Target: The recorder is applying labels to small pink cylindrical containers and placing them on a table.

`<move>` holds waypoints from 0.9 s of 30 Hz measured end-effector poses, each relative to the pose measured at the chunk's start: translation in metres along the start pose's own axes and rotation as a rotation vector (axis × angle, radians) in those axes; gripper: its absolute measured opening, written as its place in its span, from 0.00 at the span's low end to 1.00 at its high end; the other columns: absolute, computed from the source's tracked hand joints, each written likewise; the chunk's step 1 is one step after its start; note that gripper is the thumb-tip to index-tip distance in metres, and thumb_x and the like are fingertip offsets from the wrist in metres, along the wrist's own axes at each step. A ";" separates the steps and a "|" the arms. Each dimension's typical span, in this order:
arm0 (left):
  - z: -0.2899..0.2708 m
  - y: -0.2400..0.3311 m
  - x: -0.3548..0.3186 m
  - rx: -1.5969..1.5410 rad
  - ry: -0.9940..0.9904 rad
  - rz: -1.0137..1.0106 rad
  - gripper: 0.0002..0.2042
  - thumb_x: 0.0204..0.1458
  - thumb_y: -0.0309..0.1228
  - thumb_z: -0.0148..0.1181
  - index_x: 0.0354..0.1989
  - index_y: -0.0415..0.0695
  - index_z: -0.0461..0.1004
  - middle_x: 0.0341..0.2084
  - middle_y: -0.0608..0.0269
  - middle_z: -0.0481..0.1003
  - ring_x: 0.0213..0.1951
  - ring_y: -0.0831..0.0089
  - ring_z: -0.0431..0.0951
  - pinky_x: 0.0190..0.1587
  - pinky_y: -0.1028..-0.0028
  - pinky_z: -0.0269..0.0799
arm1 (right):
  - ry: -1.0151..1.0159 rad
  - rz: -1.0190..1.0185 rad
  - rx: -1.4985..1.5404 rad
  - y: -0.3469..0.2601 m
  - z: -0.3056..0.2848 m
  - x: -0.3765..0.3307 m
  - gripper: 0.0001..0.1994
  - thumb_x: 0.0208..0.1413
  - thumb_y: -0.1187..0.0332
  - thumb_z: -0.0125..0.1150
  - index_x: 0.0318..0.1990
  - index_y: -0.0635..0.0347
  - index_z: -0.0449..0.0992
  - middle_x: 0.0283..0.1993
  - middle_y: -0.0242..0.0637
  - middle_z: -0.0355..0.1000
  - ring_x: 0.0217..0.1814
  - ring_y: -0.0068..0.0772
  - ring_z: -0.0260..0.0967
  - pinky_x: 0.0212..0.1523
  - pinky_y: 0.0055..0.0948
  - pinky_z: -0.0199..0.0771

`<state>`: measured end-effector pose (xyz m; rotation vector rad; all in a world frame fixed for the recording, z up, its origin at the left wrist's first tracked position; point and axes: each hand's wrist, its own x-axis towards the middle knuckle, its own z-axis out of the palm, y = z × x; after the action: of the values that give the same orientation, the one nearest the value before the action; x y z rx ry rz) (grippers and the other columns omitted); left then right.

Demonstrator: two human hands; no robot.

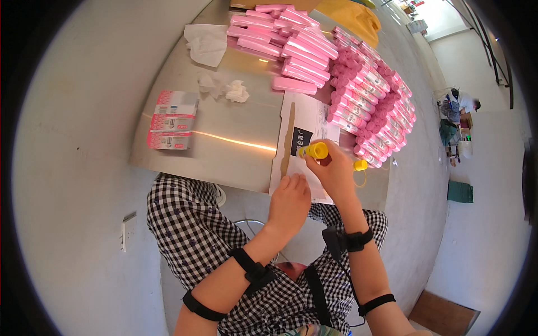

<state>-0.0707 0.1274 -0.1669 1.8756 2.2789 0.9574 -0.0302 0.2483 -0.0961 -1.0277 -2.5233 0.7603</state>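
Observation:
My right hand (336, 173) is closed around a yellow glue stick (315, 150), its end close to a black label with white markings (301, 141). That label lies on a white sheet (302, 109) with a brown torn-looking strip along its left part. My left hand (290, 204) lies on the near part of the sheet, its fingers side by side and pressing down, beside a small white paper piece (301, 168). A yellow cap (360, 165) sits on the table just right of my right hand.
Pink glossy packs (305, 47) are heaped at the far side of the metal table (235, 162). Stacked pink-capped tubes (364, 95) stand to their right. Pink-and-white boxes (172, 120) lie left, with crumpled tissues (237, 91) and a white sheet of tissue (206, 45) beyond.

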 end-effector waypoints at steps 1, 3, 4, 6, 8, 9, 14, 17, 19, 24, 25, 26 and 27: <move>0.000 0.000 0.000 0.019 -0.002 0.003 0.16 0.41 0.26 0.53 0.40 0.32 0.73 0.41 0.53 0.72 0.48 0.64 0.70 0.52 0.69 0.64 | 0.008 0.009 0.000 -0.001 0.000 0.001 0.12 0.44 0.70 0.66 0.35 0.65 0.72 0.27 0.39 0.71 0.23 0.29 0.66 0.26 0.26 0.68; 0.000 0.000 0.000 0.008 -0.009 0.005 0.16 0.41 0.26 0.52 0.40 0.32 0.73 0.41 0.53 0.72 0.48 0.64 0.70 0.52 0.69 0.63 | 0.047 -0.052 -0.011 -0.002 0.001 0.003 0.12 0.43 0.69 0.66 0.34 0.64 0.72 0.25 0.39 0.71 0.23 0.29 0.67 0.27 0.25 0.68; 0.000 0.000 0.000 0.009 0.010 0.006 0.16 0.41 0.26 0.52 0.40 0.32 0.73 0.41 0.53 0.72 0.48 0.64 0.70 0.52 0.69 0.63 | 0.030 -0.021 -0.021 -0.001 0.001 0.001 0.12 0.43 0.69 0.66 0.34 0.64 0.72 0.25 0.39 0.71 0.23 0.29 0.67 0.27 0.25 0.68; 0.001 0.000 0.000 -0.006 -0.011 -0.002 0.17 0.41 0.26 0.53 0.40 0.32 0.73 0.42 0.53 0.72 0.48 0.64 0.70 0.52 0.69 0.63 | -0.006 0.046 0.051 0.001 0.002 -0.003 0.12 0.43 0.69 0.67 0.33 0.64 0.72 0.23 0.38 0.70 0.23 0.29 0.66 0.27 0.25 0.67; 0.001 0.001 0.000 -0.020 -0.024 -0.008 0.17 0.40 0.26 0.54 0.41 0.32 0.73 0.42 0.53 0.72 0.48 0.64 0.70 0.52 0.69 0.63 | 0.019 0.055 0.080 0.006 0.003 -0.007 0.12 0.43 0.68 0.67 0.32 0.64 0.72 0.23 0.38 0.70 0.23 0.29 0.67 0.27 0.25 0.67; 0.001 0.000 0.000 -0.022 -0.030 -0.010 0.17 0.40 0.26 0.54 0.41 0.32 0.73 0.42 0.54 0.72 0.49 0.64 0.70 0.53 0.69 0.62 | 0.043 0.061 0.107 0.009 0.002 -0.009 0.12 0.43 0.68 0.67 0.32 0.65 0.72 0.23 0.38 0.71 0.24 0.29 0.67 0.27 0.25 0.67; 0.000 0.001 0.001 -0.011 -0.041 -0.007 0.18 0.38 0.27 0.56 0.41 0.33 0.73 0.44 0.55 0.72 0.50 0.65 0.69 0.54 0.68 0.62 | 0.114 0.094 0.105 0.028 -0.004 -0.009 0.13 0.43 0.67 0.67 0.31 0.66 0.71 0.21 0.40 0.70 0.22 0.29 0.68 0.25 0.26 0.67; -0.001 0.002 0.001 0.016 -0.061 -0.006 0.18 0.38 0.26 0.56 0.42 0.33 0.73 0.45 0.56 0.72 0.51 0.66 0.69 0.55 0.68 0.61 | 0.133 0.110 0.003 0.038 -0.011 -0.014 0.13 0.43 0.67 0.67 0.31 0.67 0.71 0.21 0.40 0.70 0.21 0.28 0.68 0.25 0.27 0.67; -0.002 0.003 0.002 0.025 -0.061 -0.006 0.18 0.38 0.26 0.56 0.42 0.34 0.74 0.45 0.56 0.72 0.51 0.66 0.69 0.55 0.68 0.61 | 0.165 0.136 0.011 0.044 -0.016 -0.017 0.14 0.43 0.66 0.68 0.31 0.67 0.72 0.21 0.40 0.70 0.21 0.27 0.68 0.25 0.26 0.67; -0.002 0.003 0.003 0.026 -0.059 -0.008 0.18 0.38 0.26 0.56 0.41 0.34 0.74 0.44 0.56 0.73 0.51 0.66 0.70 0.54 0.68 0.61 | 0.163 0.153 -0.019 0.051 -0.028 -0.017 0.14 0.43 0.66 0.68 0.32 0.67 0.72 0.22 0.39 0.71 0.22 0.27 0.69 0.26 0.25 0.68; -0.003 0.003 0.004 0.026 -0.059 -0.014 0.17 0.38 0.26 0.56 0.41 0.34 0.74 0.44 0.56 0.73 0.50 0.66 0.70 0.54 0.68 0.61 | 0.170 0.192 -0.013 0.050 -0.029 -0.017 0.14 0.44 0.66 0.68 0.32 0.67 0.72 0.23 0.39 0.72 0.23 0.26 0.70 0.26 0.25 0.69; -0.002 0.003 0.004 0.030 -0.052 -0.015 0.17 0.38 0.26 0.56 0.41 0.34 0.74 0.44 0.56 0.73 0.50 0.66 0.70 0.54 0.68 0.61 | 0.173 0.138 0.002 0.048 -0.028 -0.016 0.14 0.44 0.66 0.68 0.32 0.67 0.72 0.23 0.39 0.72 0.23 0.26 0.70 0.26 0.25 0.69; -0.002 0.003 0.004 0.032 -0.057 -0.015 0.17 0.39 0.26 0.55 0.41 0.34 0.74 0.45 0.56 0.73 0.50 0.66 0.70 0.54 0.68 0.62 | 0.204 0.165 0.136 0.045 -0.027 -0.015 0.14 0.44 0.66 0.68 0.32 0.66 0.73 0.23 0.39 0.72 0.24 0.26 0.71 0.27 0.25 0.69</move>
<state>-0.0699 0.1301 -0.1621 1.8703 2.2856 0.8590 0.0173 0.2743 -0.1015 -1.2114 -2.2050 0.8146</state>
